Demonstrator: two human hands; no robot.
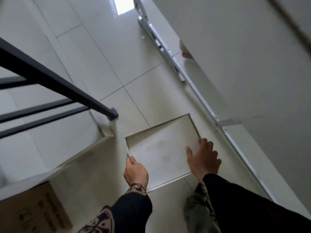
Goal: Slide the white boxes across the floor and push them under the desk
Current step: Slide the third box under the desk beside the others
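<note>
Pale glossy floor tiles [104, 52] with thin dark grout lines filled most of the view, and a flat, shallow white rectangular box [159, 148] lay on them near the bottom centre. The left hand [135, 172] had closed on the box's near-left corner, thumb on top and fingers curled under the rim. The right hand [202, 158] lay spread and open over the box's right edge, fingertips touching the top face and gripping nothing. Both arms wore black sleeves [235, 204] with tan patterned cuffs. Nothing showed of what the box held, since only its plain top could be seen. At the left, a black metal frame bar [55, 78] ended in a foot just beyond the box's far-left corner, beside a white panel edge [94, 143]. A brown printed cardboard carton [30, 211] sat in the bottom-left corner; its contents could not be seen. To the right ran a white metal desk leg rail [203, 101] below a broad white surface [244, 56].
</note>
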